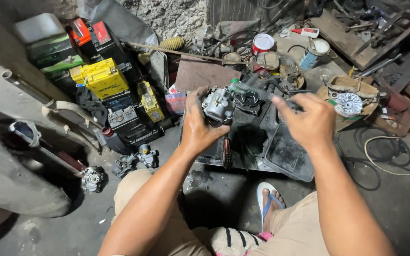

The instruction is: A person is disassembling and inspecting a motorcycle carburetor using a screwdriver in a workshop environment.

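Grimy concrete floor (395,208) carries the clutter: two yellow battery boxes (101,77), two small carburetors (145,155) lying near the knee, one red-lidded can (262,43) and one black tray (288,154). Above that tray the left hand (198,124) is clamped around the underside of one silvery, oil-stained metal carburetor (218,103), which sits at its fingertips. The right hand (309,121), just beside it, is closed on what seems to be a green-tipped screwdriver (252,88), blurred, its tip meeting the carburetor's top.
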